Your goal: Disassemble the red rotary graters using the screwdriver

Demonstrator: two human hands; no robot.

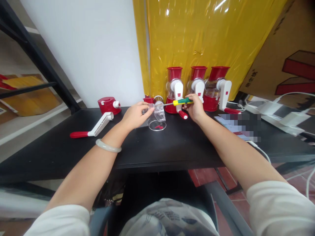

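Screwdriver (178,102) and clear part (160,114) between two hands, head view.

Head view: the left hand (136,114) pinches the clear part by its near edge, thumb and fingers closed on it; the right hand (196,106) has its fingers curled around the screwdriver's handle, the shaft pointing left to the clear part. Whether the tip touches is too small to tell. Just below the left fingertips, a clear ring (157,130) surrounds a red piece (159,127) on the table (172,147); whether ring and part are joined cannot be told. Behind the left fingertips stands a drum (158,99). Left of the left fingers lie a red base (105,105) and a crank (99,126). Three grinders (199,72) stand behind the right fingers; a phone (227,124), partly pixelated, lies to their right.
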